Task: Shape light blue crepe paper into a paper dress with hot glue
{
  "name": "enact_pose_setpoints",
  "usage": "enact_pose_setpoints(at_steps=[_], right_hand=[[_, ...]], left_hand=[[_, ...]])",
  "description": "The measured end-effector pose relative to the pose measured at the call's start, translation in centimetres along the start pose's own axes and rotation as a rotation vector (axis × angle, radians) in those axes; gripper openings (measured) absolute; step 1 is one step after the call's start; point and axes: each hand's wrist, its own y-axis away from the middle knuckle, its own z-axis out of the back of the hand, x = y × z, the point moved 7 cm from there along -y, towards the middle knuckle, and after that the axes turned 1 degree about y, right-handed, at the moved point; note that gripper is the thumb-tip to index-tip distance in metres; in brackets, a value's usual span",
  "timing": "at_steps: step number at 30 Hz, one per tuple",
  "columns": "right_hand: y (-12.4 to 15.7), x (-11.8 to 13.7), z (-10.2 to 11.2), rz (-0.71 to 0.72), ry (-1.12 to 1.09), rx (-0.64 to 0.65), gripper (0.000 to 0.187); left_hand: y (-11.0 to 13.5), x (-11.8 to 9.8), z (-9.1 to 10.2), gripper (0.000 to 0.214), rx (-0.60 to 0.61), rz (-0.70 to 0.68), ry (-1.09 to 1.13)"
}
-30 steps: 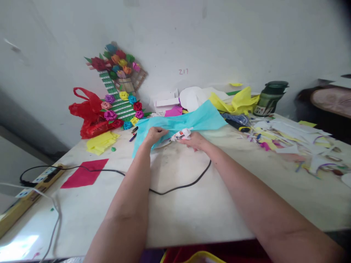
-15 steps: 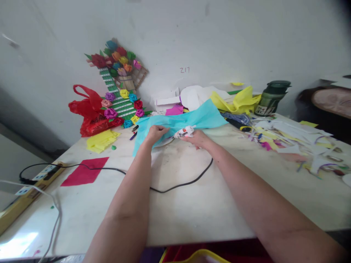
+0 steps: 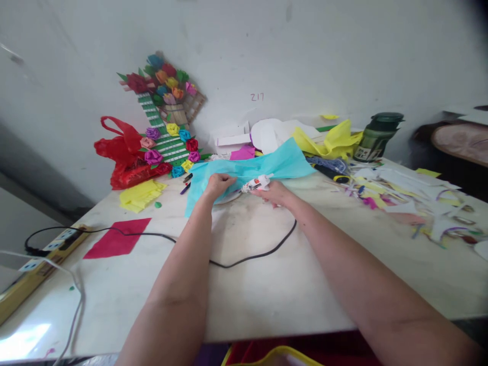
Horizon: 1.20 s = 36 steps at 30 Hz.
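My right hand [image 3: 275,193] is wrapped round a white hot glue gun [image 3: 257,183], whose nozzle points left at the edge of the paper. A large sheet of turquoise crepe paper [image 3: 282,161] spreads across the back middle of the table. My left hand [image 3: 220,184] rests on its near side, fingers closed on the paper; the fingertips are partly hidden. Beneath the paper, the rim of a pale flat piece [image 3: 229,199] shows between my hands. From the glue gun a black cord [image 3: 251,258] curves under my left forearm.
At left lie a power strip [image 3: 57,254], red paper [image 3: 118,238] and folded yellow paper [image 3: 141,195]. A red plastic bag [image 3: 122,157] and a paper-flower craft [image 3: 173,147] stand against the wall. At right are a green bottle [image 3: 377,137], a yellow-black cutter [image 3: 335,175] and paper scraps [image 3: 404,193].
Almost nothing differs. Both hands hold the same places, with the glue gun's nozzle still at the paper's edge; the view has shifted very slightly.
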Motion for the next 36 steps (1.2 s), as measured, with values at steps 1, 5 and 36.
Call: enact_pose_setpoints(at_steps=[1, 5, 36], right_hand=[[0.0, -0.1, 0.2, -0.004, -0.007, -0.007, 0.041], [0.1, -0.1, 0.3, -0.006, -0.037, 0.000, 0.040], [-0.6, -0.9, 0.3, 0.011, 0.080, -0.086, 0.047]], left_hand=[[0.0, 0.0, 0.0, 0.035, 0.000, 0.002, 0.005], [0.0, 0.1, -0.1, 0.033, 0.000, 0.008, 0.014], [-0.4, -1.2, -0.7, 0.024, -0.048, 0.008, -0.395]])
